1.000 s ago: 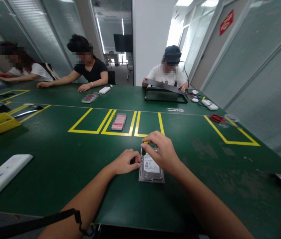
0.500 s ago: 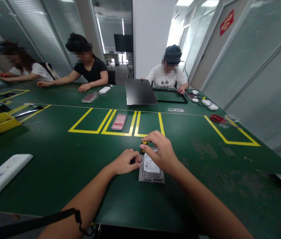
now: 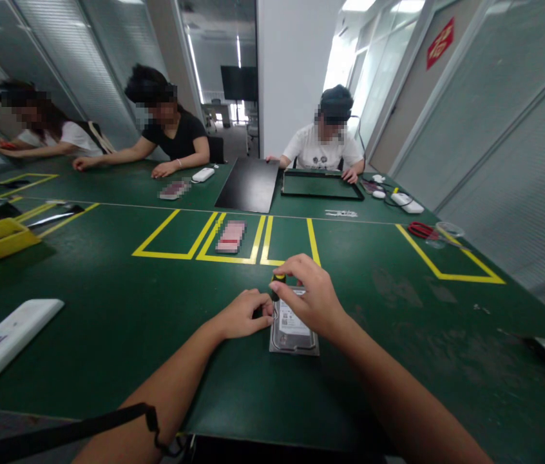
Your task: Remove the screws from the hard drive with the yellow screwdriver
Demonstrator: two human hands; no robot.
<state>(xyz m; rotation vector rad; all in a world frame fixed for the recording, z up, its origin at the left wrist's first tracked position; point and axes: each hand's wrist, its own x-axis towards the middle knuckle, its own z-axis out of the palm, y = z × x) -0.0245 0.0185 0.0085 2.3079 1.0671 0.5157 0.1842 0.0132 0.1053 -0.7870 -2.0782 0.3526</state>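
Observation:
A hard drive (image 3: 292, 340) with a white label lies flat on the green table (image 3: 166, 374) in front of me. My right hand (image 3: 314, 296) is over its far part, thumb and fingers closed on the yellow-and-black handle of a short screwdriver (image 3: 278, 281). The handle stands roughly upright at the drive's far left corner; its tip is hidden. My left hand (image 3: 246, 314) rests against the drive's left edge with its fingers curled. Whether those fingertips also pinch the screwdriver's shaft or some small part, I cannot make out.
Yellow tape marks and a pink phone (image 3: 231, 236) lie ahead. Across the table a person handles a black panel (image 3: 248, 185) and a black frame (image 3: 321, 195). Red-handled scissors (image 3: 422, 231) are at right; a white power bank (image 3: 9, 341) and yellow bins (image 3: 4, 235) are at left.
My hands stay almost where they were, with the screwdriver handle shifted very slightly. The person opposite has moved the black panel to the left and laid it lower on the table.

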